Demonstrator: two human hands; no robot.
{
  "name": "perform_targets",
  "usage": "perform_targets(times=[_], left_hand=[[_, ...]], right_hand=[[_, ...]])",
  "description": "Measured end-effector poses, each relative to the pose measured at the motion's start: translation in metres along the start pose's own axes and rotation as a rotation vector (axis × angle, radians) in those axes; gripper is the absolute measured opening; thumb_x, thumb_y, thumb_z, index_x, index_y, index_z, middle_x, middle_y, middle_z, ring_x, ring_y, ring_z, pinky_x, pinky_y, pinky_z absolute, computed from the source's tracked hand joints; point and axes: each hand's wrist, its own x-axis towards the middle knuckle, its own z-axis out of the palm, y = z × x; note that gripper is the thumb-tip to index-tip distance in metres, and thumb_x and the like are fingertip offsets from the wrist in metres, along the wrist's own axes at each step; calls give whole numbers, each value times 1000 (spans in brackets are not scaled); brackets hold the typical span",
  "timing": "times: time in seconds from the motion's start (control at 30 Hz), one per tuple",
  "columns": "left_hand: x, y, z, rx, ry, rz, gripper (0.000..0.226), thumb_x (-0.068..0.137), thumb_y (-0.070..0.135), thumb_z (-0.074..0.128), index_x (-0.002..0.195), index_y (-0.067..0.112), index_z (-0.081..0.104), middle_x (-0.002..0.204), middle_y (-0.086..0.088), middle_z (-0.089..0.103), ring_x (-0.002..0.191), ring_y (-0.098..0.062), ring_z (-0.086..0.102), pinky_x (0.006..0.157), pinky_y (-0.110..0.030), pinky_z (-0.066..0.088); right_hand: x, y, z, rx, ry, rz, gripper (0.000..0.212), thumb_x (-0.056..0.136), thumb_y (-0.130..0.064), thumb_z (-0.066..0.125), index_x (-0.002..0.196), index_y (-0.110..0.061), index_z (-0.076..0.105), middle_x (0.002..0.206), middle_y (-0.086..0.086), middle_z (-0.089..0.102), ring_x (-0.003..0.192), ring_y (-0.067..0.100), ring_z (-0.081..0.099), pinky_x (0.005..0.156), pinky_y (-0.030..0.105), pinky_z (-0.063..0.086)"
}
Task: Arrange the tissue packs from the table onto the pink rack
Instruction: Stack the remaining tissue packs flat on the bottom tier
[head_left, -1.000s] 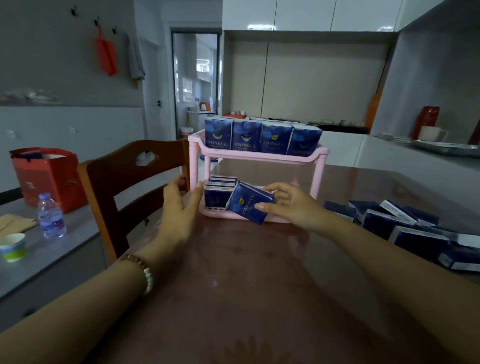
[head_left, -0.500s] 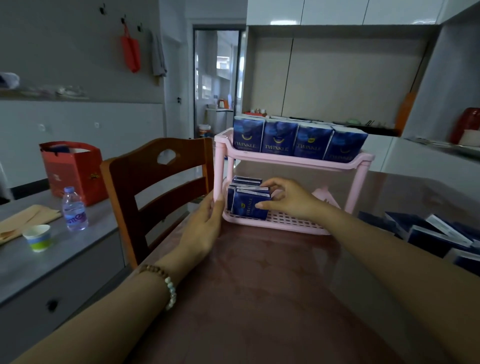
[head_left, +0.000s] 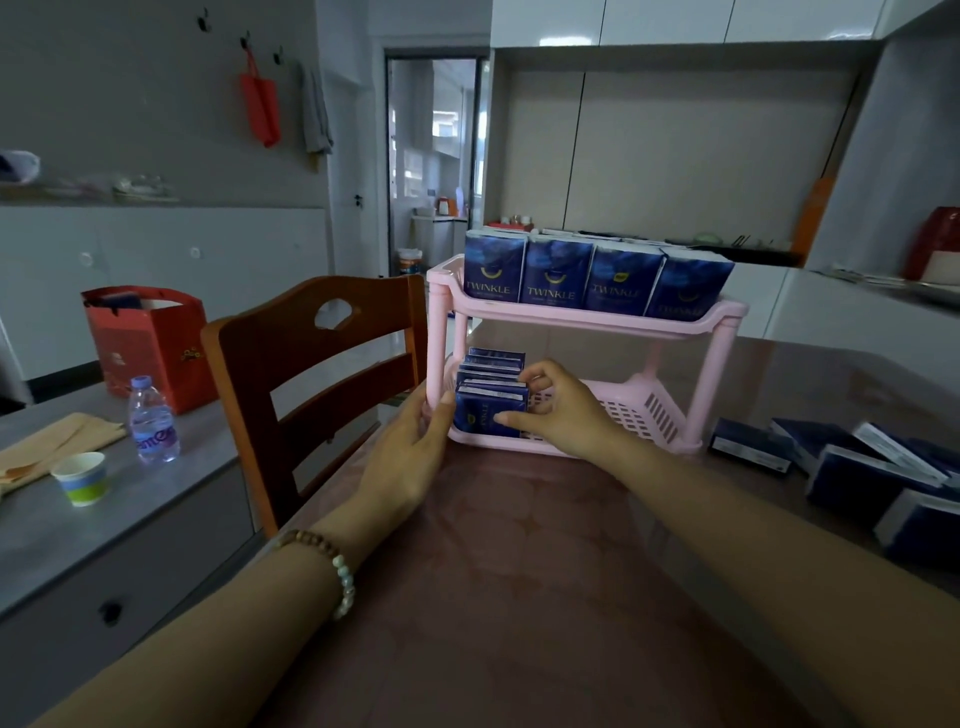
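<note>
A pink two-tier rack (head_left: 724, 332) stands on the brown table. Its top shelf holds a row of dark blue tissue packs (head_left: 592, 278) standing upright. At the left end of the lower shelf several packs stand one behind another. My right hand (head_left: 558, 410) grips the front tissue pack (head_left: 483, 415) of that stack, fingers on its right side and top. My left hand (head_left: 410, 447) rests against the rack's front left post, thumb touching the pack's left edge. More loose packs (head_left: 857, 462) lie on the table at the right.
A wooden chair (head_left: 311, 379) stands left of the rack. A grey counter at the left carries a water bottle (head_left: 153, 421), a paper cup (head_left: 83, 478) and a red bag (head_left: 148, 343). The rack's lower shelf (head_left: 639, 410) shows bare pink grid to the right of the stack.
My right hand brought a tilted pack from the rack's front into the lower shelf and stood it upright against the stack. My left hand closed in on the left post.
</note>
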Motion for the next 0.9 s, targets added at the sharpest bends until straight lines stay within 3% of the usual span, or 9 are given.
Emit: perform_targets(times=[0.17,0.33,0.43,0.53,0.6,0.77,0.9], left_hand=[[2,-2,0,2,5,-9,52,94,50,30,142,28,32,139,1,48,126,-18,45,96,-29,34],[0,0,0,-5,4,15,49,95,47,33,140,27,33,136,2,50,114,-9,46,90,-25,34],[-2,2,0,14,14,35,50,96,45,34,141,25,33,134,1,52,110,-8,46,89,-24,34],[-2,2,-1,24,14,38,50,96,44,35,142,25,32,134,0,51,110,-9,46,89,-24,34],[-2,2,-1,14,9,34,50,96,44,35,142,25,31,135,0,51,114,-11,47,90,-24,34],[-1,-1,0,12,-2,23,50,95,45,36,141,25,33,135,0,51,119,-15,49,91,-25,36],[-1,-1,0,4,0,11,50,96,44,36,142,25,32,136,0,50,122,-17,48,93,-25,35]], right_hand=[[-6,5,-1,-15,1,14,61,70,-23,81,118,-15,45,118,-3,50,107,21,58,95,34,47],[-9,6,0,24,-20,43,64,74,-14,77,128,-14,43,124,-2,53,102,14,59,96,29,45],[-8,4,6,54,-18,50,65,73,-10,77,129,-12,43,131,7,55,116,21,57,102,38,44],[-8,-1,12,51,-32,31,65,75,-5,74,131,-9,41,133,9,53,119,24,55,99,32,45],[-8,0,12,32,-13,40,64,74,-9,76,129,-10,43,131,8,55,117,23,55,101,36,45],[-11,3,4,-96,157,41,44,68,-25,82,98,-13,53,97,5,64,91,22,63,84,36,51],[-11,2,9,-93,146,35,32,69,-22,81,89,-13,58,88,7,67,82,22,64,77,33,52]])
